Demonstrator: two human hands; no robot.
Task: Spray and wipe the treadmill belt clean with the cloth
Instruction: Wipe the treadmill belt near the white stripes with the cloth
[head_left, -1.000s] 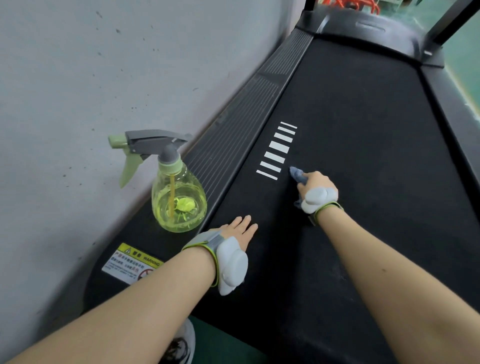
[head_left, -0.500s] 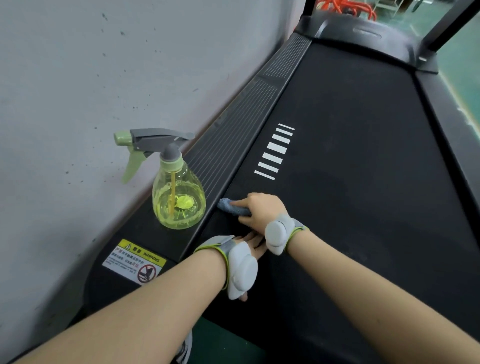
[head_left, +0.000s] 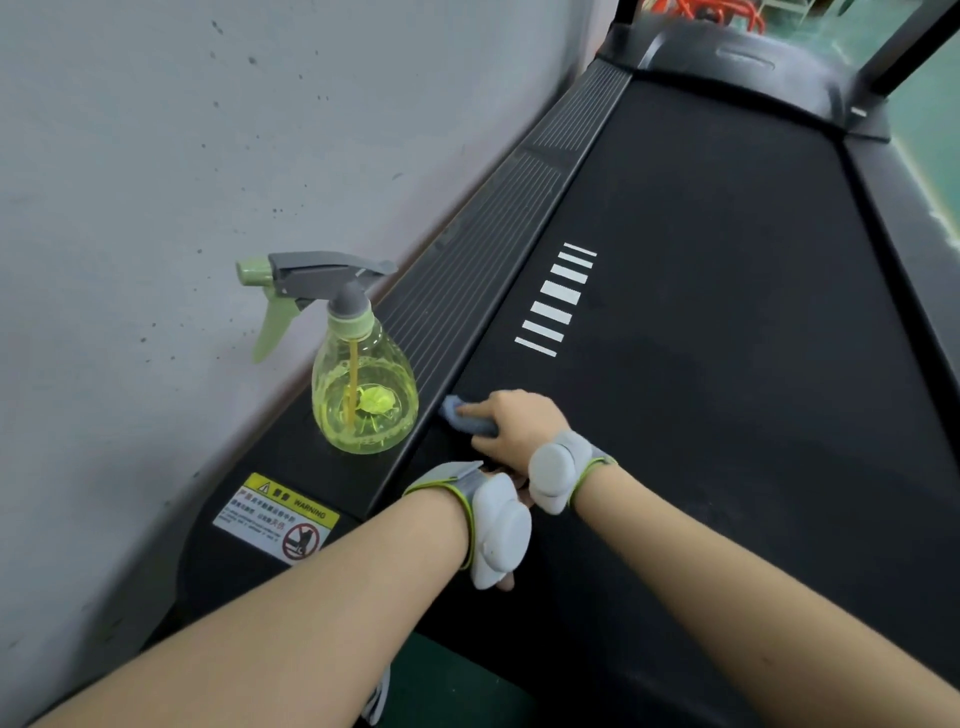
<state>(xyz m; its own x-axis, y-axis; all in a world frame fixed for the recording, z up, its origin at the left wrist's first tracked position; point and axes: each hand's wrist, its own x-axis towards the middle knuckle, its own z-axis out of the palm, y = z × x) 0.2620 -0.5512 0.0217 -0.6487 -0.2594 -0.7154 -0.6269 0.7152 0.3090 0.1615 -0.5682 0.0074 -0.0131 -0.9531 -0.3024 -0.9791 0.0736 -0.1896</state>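
Note:
The black treadmill belt (head_left: 727, 322) fills the middle and right of the view, with white stripe marks (head_left: 557, 299) on its left part. My right hand (head_left: 511, 423) presses a small blue-grey cloth (head_left: 462, 415) onto the belt's left edge, close to the side rail. My left hand (head_left: 511, 491) rests flat on the belt just behind it, mostly hidden by its white wrist device and by my right wrist. A clear yellow-green spray bottle (head_left: 358, 395) with a grey and green trigger stands upright on the left side rail, a little left of the cloth.
A grey wall (head_left: 182, 182) runs close along the left of the treadmill. The ribbed left side rail (head_left: 483, 260) carries a yellow and white warning sticker (head_left: 275, 519) near me. The motor cover (head_left: 743, 67) is at the far end; green floor (head_left: 930, 130) lies to the right.
My right hand has dragged the cloth from near the white stripes back and left to the belt's left edge, crossing in front of my left hand. The bottle has stayed put.

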